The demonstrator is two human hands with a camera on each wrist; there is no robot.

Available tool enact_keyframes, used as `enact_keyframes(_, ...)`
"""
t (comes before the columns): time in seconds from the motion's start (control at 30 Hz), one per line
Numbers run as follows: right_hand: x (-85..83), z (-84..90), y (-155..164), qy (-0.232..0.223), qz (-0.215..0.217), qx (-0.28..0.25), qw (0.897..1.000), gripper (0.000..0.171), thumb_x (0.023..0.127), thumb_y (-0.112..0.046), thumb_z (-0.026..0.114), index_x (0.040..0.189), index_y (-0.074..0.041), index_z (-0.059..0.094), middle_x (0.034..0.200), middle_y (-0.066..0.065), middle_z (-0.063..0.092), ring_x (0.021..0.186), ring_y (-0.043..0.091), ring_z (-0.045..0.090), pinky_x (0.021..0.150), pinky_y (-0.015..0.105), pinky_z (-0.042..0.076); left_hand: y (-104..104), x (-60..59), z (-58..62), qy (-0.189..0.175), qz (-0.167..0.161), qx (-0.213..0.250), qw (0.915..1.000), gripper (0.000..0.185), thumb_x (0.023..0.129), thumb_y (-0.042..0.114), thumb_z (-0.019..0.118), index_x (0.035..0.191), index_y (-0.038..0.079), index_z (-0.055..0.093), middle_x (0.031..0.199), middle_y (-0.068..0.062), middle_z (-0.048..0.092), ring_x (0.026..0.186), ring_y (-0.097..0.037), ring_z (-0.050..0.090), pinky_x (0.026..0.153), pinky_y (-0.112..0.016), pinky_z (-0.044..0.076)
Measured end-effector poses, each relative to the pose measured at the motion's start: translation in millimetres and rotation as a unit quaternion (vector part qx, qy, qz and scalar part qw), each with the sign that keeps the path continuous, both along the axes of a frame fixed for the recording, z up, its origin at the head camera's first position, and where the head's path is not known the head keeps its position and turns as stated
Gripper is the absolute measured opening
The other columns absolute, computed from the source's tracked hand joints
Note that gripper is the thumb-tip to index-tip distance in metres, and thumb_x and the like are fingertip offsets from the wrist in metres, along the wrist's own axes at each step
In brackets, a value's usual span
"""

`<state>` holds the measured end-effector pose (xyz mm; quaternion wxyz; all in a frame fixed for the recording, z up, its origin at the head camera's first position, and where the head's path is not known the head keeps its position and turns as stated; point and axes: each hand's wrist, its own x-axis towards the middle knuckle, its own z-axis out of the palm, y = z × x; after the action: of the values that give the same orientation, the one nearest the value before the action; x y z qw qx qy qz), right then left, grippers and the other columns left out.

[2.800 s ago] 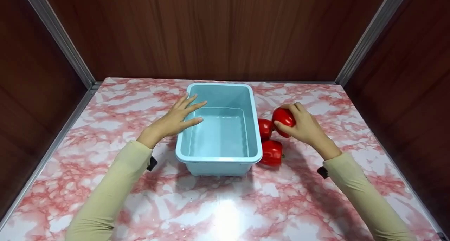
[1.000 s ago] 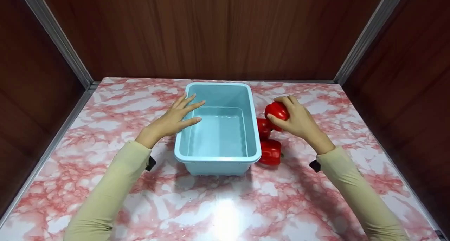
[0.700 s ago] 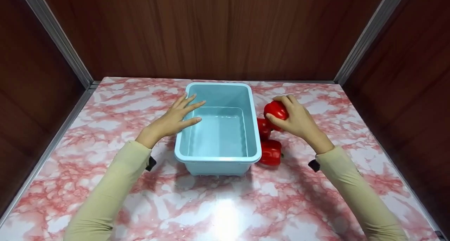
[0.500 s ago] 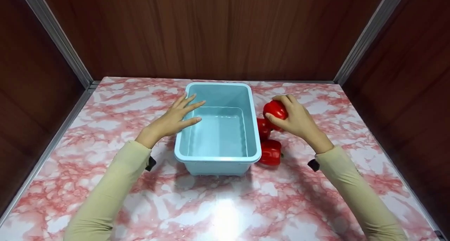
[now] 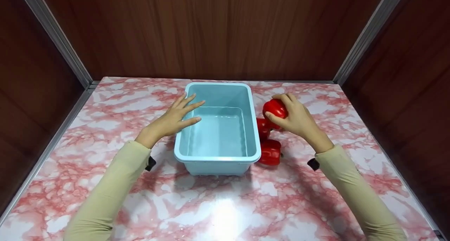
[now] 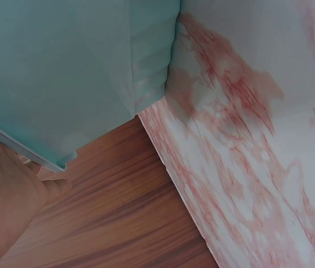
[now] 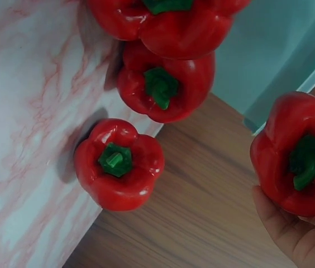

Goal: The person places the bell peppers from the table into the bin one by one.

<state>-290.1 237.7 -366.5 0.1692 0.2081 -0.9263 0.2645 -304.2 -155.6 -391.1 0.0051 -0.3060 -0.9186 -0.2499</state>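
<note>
A light blue plastic tub [image 5: 218, 159] stands empty mid-table. My left hand [image 5: 172, 119] rests on its left rim with straight, spread fingers; the left wrist view shows the palm [image 6: 1, 206] against the tub wall [image 6: 79, 72]. My right hand [image 5: 297, 118] grips a red bell pepper [image 5: 276, 108], held off the table just right of the tub. In the right wrist view that pepper [image 7: 297, 153] sits in my fingers [image 7: 291, 234]. Three more red peppers [image 7: 166, 84] [image 7: 118, 164] [image 7: 168, 22] lie on the table beside the tub; the head view shows two of them [image 5: 263, 128] [image 5: 270, 152].
The table [image 5: 225, 206] has a pink-and-white marble top. Dark wooden walls [image 5: 211, 33] close it in at the back and on both sides, with metal strips [image 5: 56, 40] in the corners.
My right hand has lifted the red pepper a little and carried it left, closer to the tub's right rim. The left hand and the tub have not moved.
</note>
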Motion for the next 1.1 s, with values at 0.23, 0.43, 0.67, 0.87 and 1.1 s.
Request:
enact_keyframes(0.23,-0.1,1.6,-0.9,0.000,0.000,0.004,1.000,0.057,0.078,-0.055,0.064,0.121,-0.021,0.051,0.113,0.006,0.051,0.090,0.027,0.059,0.071,0.046,0.054,-0.2,-0.6,-1.1,0.000,0.001,0.000,1.0000,0.059,0.090,0.061,0.039,0.144,0.042,0.023,0.157,-0.001,0.008,0.143,-0.026,-0.009,0.107,-0.064,0.007)
enact_keyframes(0.43,-0.4,3.3,0.0,0.001,-0.003,-0.002,1.000,0.056,0.078,-0.055,0.064,0.122,-0.023,0.051,0.113,0.005,0.051,0.092,0.027,0.059,0.072,0.047,0.054,0.1,-0.9,-1.2,0.000,0.001,0.002,1.0000,0.059,0.090,0.061,0.039,0.144,0.043,0.023,0.157,-0.002,0.008,0.143,-0.023,-0.011,0.107,-0.064,0.007)
enact_keyframes(0.67,-0.2,4.8,-0.1,0.000,-0.003,-0.002,1.000,0.056,0.078,-0.053,0.065,0.122,-0.021,0.051,0.114,0.006,0.051,0.093,0.028,0.058,0.074,0.047,0.054,-0.1,-1.3,-2.1,0.000,0.002,0.002,1.0000,0.059,0.090,0.061,0.039,0.144,0.044,0.022,0.157,-0.001,0.008,0.143,-0.024,-0.010,0.106,-0.064,0.008)
enact_keyframes(0.87,1.6,7.0,-1.8,-0.007,-0.004,-0.003,1.000,0.057,0.078,-0.052,0.066,0.123,-0.020,0.052,0.116,0.007,0.051,0.097,0.029,0.057,0.076,0.049,0.053,-0.8,-1.9,-2.0,-0.001,-0.004,0.006,1.0000,0.059,0.091,0.060,0.040,0.144,0.043,0.022,0.157,-0.002,0.008,0.143,-0.023,-0.011,0.106,-0.065,0.007)
enact_keyframes(1.1,1.7,8.7,-3.6,-0.009,-0.007,0.002,1.000,0.057,0.078,-0.055,0.065,0.123,-0.023,0.051,0.116,0.006,0.050,0.097,0.028,0.057,0.075,0.048,0.053,-0.9,-1.9,-2.7,0.002,-0.001,0.007,1.0000,0.059,0.091,0.060,0.040,0.144,0.044,0.023,0.157,0.002,0.007,0.143,-0.026,-0.009,0.106,-0.065,0.008)
